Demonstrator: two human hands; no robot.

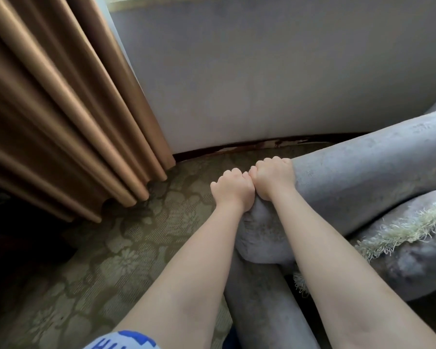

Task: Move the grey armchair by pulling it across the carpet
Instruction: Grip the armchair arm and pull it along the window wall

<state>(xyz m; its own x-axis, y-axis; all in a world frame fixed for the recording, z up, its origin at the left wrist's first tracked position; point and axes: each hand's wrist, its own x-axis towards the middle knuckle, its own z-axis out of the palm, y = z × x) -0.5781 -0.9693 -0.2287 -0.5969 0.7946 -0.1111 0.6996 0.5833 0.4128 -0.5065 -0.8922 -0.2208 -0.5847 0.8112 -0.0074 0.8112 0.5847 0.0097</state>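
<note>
Head view: both hands' fingers curled over grey armchair rim, side by side.

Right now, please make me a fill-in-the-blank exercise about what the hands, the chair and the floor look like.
1. Both hands, the left hand and the right hand, grip the rolled arm of the ____ armchair.
2. The two hands are ____ each other, side by side.
3. The carpet has a ____ pattern.
4. The brown curtain hangs to the ____ of the hands.

Missing words: grey; touching; floral; left
</note>
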